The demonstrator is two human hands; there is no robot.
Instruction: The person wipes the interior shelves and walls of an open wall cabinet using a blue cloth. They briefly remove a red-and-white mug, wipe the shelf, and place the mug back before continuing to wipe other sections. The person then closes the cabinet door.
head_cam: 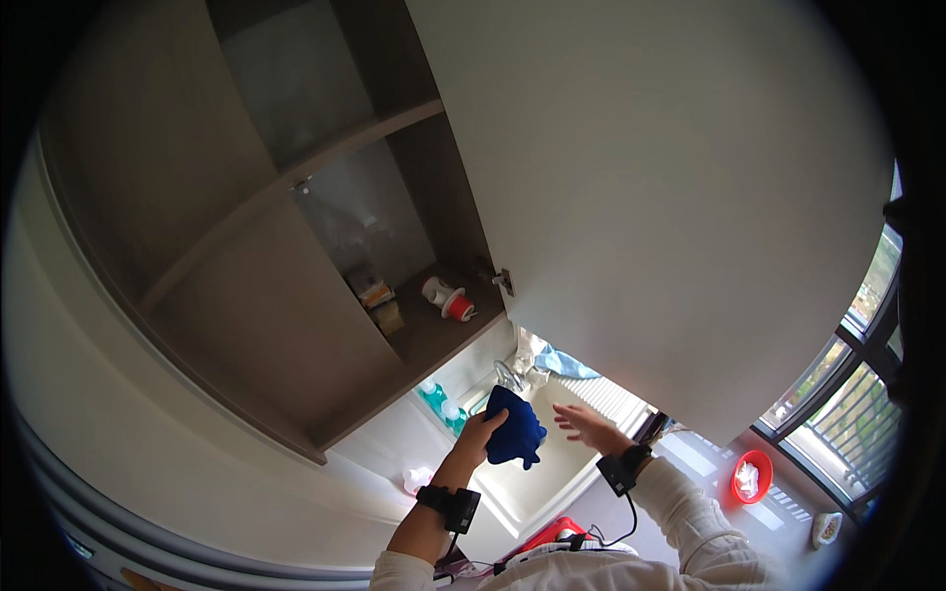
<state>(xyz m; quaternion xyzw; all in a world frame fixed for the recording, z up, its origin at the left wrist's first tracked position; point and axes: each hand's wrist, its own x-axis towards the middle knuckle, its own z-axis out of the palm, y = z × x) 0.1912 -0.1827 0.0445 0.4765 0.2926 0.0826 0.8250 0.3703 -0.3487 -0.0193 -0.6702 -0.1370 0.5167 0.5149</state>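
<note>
My left hand (482, 436) grips a folded or bunched dark blue cloth item (511, 428), its thumb lying over the near side. Just to the right of it, my right hand (587, 427) is held out with fingers apart and nothing in it. Both hands are above a white laundry sink (510, 504), with a metal faucet (508, 377) behind the blue item. Each wrist wears a black strapped device with a cable.
An open wall cabinet (392, 362) holds a red and white object (448, 299) and small boxes (377, 295). Its large door (650, 221) spans the upper right. Green bottles (443, 408) line the sink's left side. A red bin (751, 478) is on the floor at right, by the window.
</note>
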